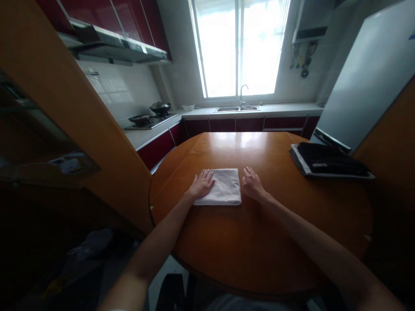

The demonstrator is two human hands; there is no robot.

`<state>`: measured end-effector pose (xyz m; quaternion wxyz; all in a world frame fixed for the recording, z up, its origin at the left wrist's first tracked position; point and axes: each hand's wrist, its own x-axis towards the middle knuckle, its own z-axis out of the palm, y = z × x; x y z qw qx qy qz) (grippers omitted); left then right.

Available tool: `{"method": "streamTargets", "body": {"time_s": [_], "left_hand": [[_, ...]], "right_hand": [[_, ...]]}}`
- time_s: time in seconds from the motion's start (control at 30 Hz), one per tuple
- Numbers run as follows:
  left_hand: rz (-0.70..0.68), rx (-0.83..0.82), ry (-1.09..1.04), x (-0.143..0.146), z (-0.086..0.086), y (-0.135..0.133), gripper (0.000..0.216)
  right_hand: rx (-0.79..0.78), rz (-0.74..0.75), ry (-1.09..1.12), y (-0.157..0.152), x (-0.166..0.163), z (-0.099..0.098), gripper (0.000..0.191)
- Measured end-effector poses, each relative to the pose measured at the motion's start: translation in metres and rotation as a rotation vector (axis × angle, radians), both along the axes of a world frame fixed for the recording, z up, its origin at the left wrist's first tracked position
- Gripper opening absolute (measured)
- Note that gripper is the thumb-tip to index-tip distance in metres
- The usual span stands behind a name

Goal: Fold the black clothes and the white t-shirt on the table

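A white folded cloth [225, 188] lies flat on the brown wooden table [259, 255], its shape roughly square. My left hand [202, 183] rests palm down on the cloth's left side, fingers stretched out and slightly apart. Just off the cloth's right edge, my right hand [253, 183] is on the table with nothing visible in it. Its fingers point forward, lightly bent and close together. The palm side of the right hand is hidden from view. Whether the cloth is a garment or a towel I cannot tell.
Folded black and white clothes [330, 160] lie at the table's right side, by a pale fridge [366, 73]. Beyond the table stand a counter with a sink [227, 109] and a stove [155, 121] bearing pans. A wooden door frame [106, 142] borders the left.
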<state>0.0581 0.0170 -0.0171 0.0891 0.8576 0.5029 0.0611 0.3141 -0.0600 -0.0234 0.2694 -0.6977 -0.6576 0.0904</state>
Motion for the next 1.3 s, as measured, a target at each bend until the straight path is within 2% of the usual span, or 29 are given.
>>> {"method": "streamTargets", "body": {"time_s": [0.13,0.27,0.33,0.43,0.53,0.6,0.67,0.73,0.8,0.87,1.03,1.13,1.2,1.3], "left_hand": [[0.004,-0.005,-0.012,0.0,0.001,0.002,0.06],[0.015,-0.005,0.0,0.002,0.002,-0.001,0.06],[0.01,0.0,0.007,0.002,0.003,-0.003,0.06],[0.001,0.001,0.011,0.002,0.003,-0.004,0.06],[0.002,0.004,0.004,0.002,0.003,-0.004,0.059],[0.003,0.007,-0.007,0.002,0.002,-0.003,0.059],[0.002,0.012,-0.013,0.002,0.0,-0.003,0.059],[0.0,0.022,-0.016,0.002,-0.002,-0.002,0.059],[0.001,0.03,-0.016,0.002,-0.004,-0.001,0.06],[0.003,0.036,-0.016,0.001,-0.005,0.0,0.059],[-0.005,0.038,-0.019,0.0,-0.008,0.002,0.059],[-0.002,0.019,-0.073,-0.002,-0.01,0.006,0.06],[-0.01,0.001,-0.159,-0.005,-0.011,0.012,0.059],[0.009,0.011,-0.292,-0.012,-0.009,0.024,0.056]], "right_hand": [[-0.026,0.059,-0.07,0.03,-0.039,0.017,0.06],[-0.083,0.128,-0.134,0.046,-0.066,0.009,0.064],[-0.148,0.109,-0.149,0.047,-0.058,-0.002,0.069],[-0.205,0.043,-0.163,0.047,-0.028,-0.011,0.071],[-0.233,-0.033,-0.163,0.046,-0.006,-0.004,0.068],[-0.179,-0.061,-0.153,0.041,-0.009,0.005,0.066],[-0.065,0.012,-0.154,0.031,-0.025,0.011,0.064],[0.02,0.188,-0.178,0.015,-0.044,0.01,0.063],[0.023,0.343,-0.215,-0.003,-0.058,0.004,0.064],[-0.016,0.395,-0.246,-0.019,-0.061,-0.005,0.066],[-0.059,0.343,-0.258,-0.047,-0.037,-0.021,0.072],[-0.025,0.333,-0.178,-0.052,-0.014,-0.025,0.071],[0.03,0.237,-0.041,-0.05,0.002,-0.026,0.064],[0.12,0.015,0.189,-0.04,0.021,-0.026,0.057]]}}
